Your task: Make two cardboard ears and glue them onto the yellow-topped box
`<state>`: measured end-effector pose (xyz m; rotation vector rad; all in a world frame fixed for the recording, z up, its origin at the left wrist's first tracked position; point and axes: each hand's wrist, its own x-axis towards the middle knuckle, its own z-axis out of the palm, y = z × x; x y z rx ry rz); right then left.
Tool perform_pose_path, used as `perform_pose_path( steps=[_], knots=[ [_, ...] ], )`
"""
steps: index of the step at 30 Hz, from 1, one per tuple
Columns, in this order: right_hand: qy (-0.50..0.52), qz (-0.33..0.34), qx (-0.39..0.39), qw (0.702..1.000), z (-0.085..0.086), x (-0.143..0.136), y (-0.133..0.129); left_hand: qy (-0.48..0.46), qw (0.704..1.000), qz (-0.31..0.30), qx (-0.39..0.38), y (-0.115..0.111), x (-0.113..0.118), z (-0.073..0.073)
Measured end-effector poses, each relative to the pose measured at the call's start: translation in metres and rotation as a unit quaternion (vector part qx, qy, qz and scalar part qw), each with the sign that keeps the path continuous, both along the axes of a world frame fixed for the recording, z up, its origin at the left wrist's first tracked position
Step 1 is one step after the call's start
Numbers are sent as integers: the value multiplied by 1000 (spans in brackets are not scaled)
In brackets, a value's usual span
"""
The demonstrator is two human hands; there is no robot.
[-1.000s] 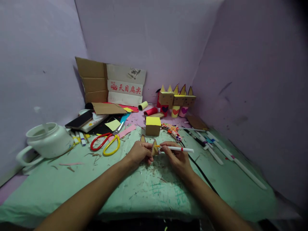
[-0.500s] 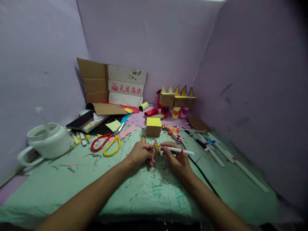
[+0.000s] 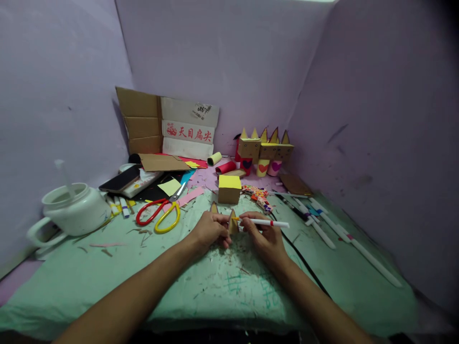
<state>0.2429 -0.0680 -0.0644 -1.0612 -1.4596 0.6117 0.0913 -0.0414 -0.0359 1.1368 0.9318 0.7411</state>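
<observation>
My left hand [image 3: 211,230] pinches a small pointed cardboard piece [image 3: 233,222] over the green-covered table. A second pointed piece [image 3: 214,207] stands up just behind my left fingers. In my right hand [image 3: 264,239] is a white marker [image 3: 267,222] with a red band, held almost level, its orange tip at the face of the cardboard piece. Directly behind both hands sits a small cardboard box [image 3: 229,191] with a yellow top.
Red-and-yellow scissors [image 3: 167,215] and a white pot [image 3: 73,210] lie to the left. Cardboard figures [image 3: 267,152] stand at the back. A patterned glue gun [image 3: 258,197] trails a black cord beside my right hand; several markers [image 3: 322,231] lie at right.
The marker's tip has shifted very slightly along the cardboard piece. Both hands keep their hold, and the rest of the scene looks the same.
</observation>
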Motion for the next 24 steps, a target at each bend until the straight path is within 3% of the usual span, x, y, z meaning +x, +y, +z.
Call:
perform_pose_path(
  steps=[24],
  knots=[
    [-66, 33, 36, 997, -3, 3, 0, 24, 998, 53, -23, 5, 2, -1]
  ],
)
